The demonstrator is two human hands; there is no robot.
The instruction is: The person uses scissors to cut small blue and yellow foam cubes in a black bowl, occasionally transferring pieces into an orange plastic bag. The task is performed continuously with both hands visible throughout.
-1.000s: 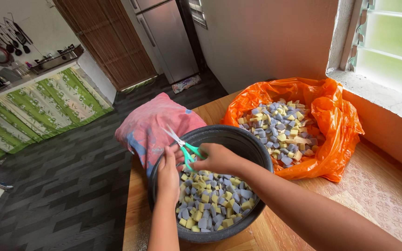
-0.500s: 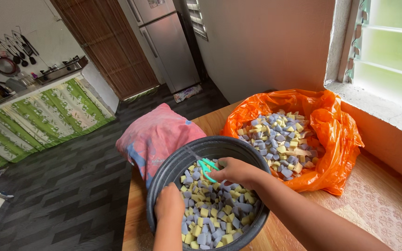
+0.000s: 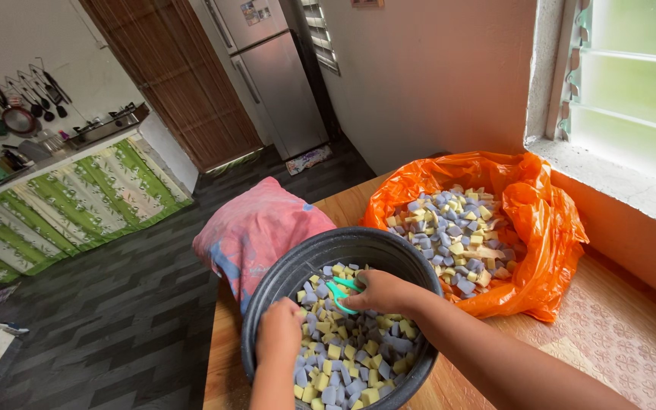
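A dark round bowl (image 3: 305, 262) stands on the wooden table and holds several small yellow and purple foam cubes (image 3: 354, 353). Inside the bowl, my right hand (image 3: 381, 292) is shut on green-handled scissors (image 3: 339, 292), held low over the cubes. My left hand (image 3: 279, 334) rests at the bowl's near left rim, fingers curled down onto the cubes; I cannot tell whether it grips one. An orange plastic bag (image 3: 540, 228) lies open to the right, full of the same cubes (image 3: 446, 228).
A pink pillow (image 3: 256, 224) lies against the bowl's far left side at the table's edge. A window ledge (image 3: 624, 186) and an orange wall border the table (image 3: 609, 334) on the right. A fridge (image 3: 271, 72) and a curtained counter (image 3: 77, 190) stand across the dark floor.
Both hands have dropped from above the bowl into it. The scissors, raised with blades pointing up a second ago, now lie low over the cubes. The left hand slid toward the near rim.
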